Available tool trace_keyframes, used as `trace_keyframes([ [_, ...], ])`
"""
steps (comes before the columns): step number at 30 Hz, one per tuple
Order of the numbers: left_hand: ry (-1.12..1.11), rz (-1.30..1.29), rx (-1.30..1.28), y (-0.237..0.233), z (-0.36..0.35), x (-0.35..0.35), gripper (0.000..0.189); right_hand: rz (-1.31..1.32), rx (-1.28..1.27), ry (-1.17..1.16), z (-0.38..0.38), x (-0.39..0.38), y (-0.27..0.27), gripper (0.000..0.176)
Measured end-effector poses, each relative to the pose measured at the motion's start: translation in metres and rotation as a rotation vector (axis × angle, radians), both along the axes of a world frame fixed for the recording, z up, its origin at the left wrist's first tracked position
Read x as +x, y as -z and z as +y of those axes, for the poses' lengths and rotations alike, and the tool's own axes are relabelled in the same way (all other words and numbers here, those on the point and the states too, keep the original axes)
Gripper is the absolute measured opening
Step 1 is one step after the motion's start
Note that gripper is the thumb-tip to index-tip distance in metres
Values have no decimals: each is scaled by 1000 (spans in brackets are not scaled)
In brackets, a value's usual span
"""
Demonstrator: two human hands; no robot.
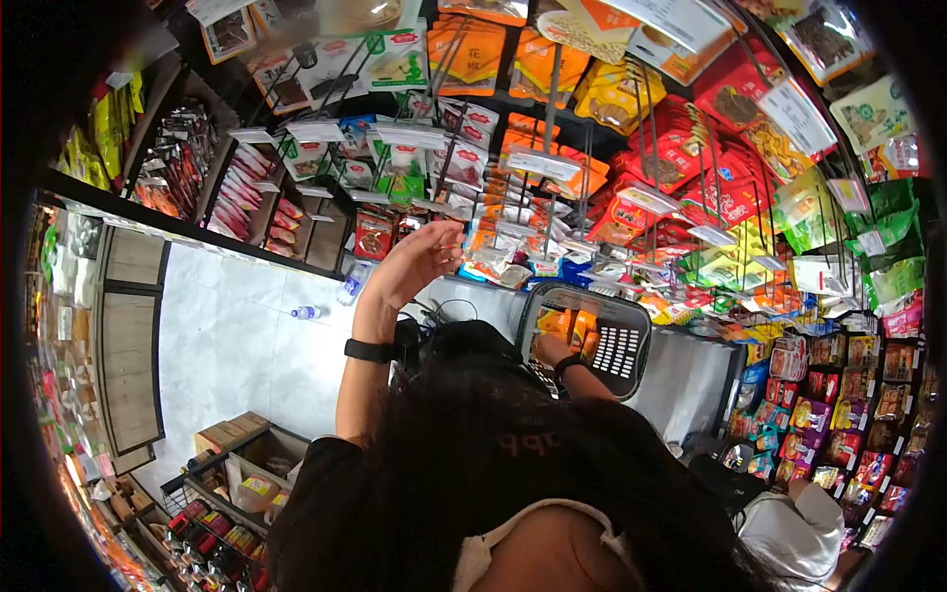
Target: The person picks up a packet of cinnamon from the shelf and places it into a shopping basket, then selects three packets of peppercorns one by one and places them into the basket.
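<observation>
My left hand is raised in front of the hanging packets, its fingers loosely bent and nothing visible in them. Closest to it are small red packets on the lower rack. Lower and to the right, my right hand reaches inside a dark shopping basket. Beside that hand lie several orange packets in the basket; its fingers are mostly hidden, so whether they grip a packet does not show. Both wrists wear black bands.
Racks of hanging bags, including red bags and orange bags, curve across the front. Metal hooks and price tags jut out. A bottle stands on the pale floor. A person in a light top is at lower right.
</observation>
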State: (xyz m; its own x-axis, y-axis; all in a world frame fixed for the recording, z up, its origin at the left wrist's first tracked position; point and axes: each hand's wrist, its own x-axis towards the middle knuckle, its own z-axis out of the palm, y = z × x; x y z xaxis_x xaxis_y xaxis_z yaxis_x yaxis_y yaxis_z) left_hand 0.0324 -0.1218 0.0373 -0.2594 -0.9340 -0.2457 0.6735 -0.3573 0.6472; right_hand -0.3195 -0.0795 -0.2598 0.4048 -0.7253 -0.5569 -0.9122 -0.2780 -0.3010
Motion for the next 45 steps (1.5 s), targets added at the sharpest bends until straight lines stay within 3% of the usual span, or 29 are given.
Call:
trace_keyframes([
  [4, -11, 1, -10, -1, -8, 22, 28, 125, 6, -163, -1, 26, -22, 21],
  [10, -5, 19, 24, 9, -27, 51, 28, -178, -30, 22, -19, 65, -33, 19],
  [13, 18, 20, 19, 7, -36, 64, 28, -272, -64, -33, -47, 91, -43, 20],
  [17, 36, 11, 52, 14, -46, 82, 27, -503, -216, 195, -78, 128, -86, 19],
  [24, 63, -21, 83, 19, -52, 105, 25, -766, -172, 451, -117, 164, -172, 25],
  [27, 63, -21, 92, 22, -52, 113, 25, -684, -295, 432, -123, 176, -209, 25],
  [31, 56, -3, 107, 26, -52, 119, 24, -777, -346, 475, -126, 183, -222, 26],
  [39, 36, 10, 118, 32, -57, 119, 23, -895, -212, 506, -128, 190, -260, 23],
  [43, 32, 30, 115, 29, -64, 115, 23, -928, -228, 506, -142, 180, -249, 23],
  [45, 39, 13, 101, 30, -69, 114, 23, -768, -321, 491, -151, 173, -243, 25],
])
